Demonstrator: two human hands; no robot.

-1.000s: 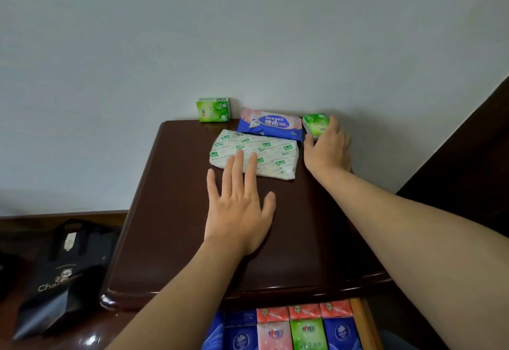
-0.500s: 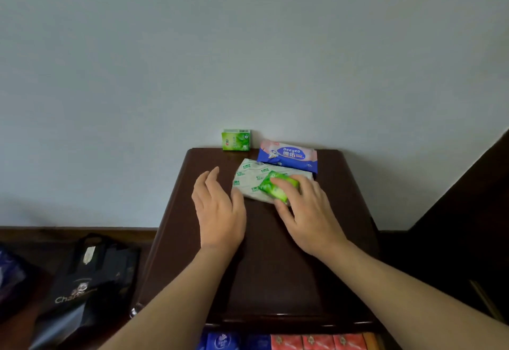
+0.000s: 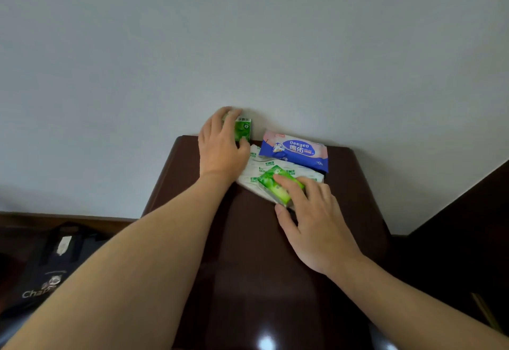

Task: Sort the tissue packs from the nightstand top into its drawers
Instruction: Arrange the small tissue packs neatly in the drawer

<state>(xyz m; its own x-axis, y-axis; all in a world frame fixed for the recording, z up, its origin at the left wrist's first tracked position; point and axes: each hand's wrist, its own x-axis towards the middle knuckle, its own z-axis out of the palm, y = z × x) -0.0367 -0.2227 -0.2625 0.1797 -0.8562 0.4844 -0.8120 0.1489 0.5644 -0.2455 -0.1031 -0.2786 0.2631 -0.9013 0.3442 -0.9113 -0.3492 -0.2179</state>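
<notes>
From the head view we look down on the dark brown nightstand [image 3: 248,253], its top running from 6 o'clock up to the pale wall [image 3: 248,32] at 12 o'clock. Our left hand [image 3: 220,147] reaches to the back edge at about 11 o'clock, its fingers [image 3: 230,118] curled round a small green tissue pack [image 3: 243,129] that stands upright against the wall. Our right hand [image 3: 314,223] sits near the centre, towards 1 o'clock, thumb and fingers [image 3: 289,185] pinching a second green tissue pack [image 3: 271,184], tilted, above a flat white pack with green print [image 3: 264,167]. That white pack lies on the nightstand top between our two hands. Just behind it, at 1 o'clock and touching the wall, lies a blue and pink wipes pack [image 3: 294,151], its near edge overlapping the white one. On the floor at 8 o'clock stands a dark tote bag [image 3: 46,272] with pale lettering. We cannot see any drawer here.
</notes>
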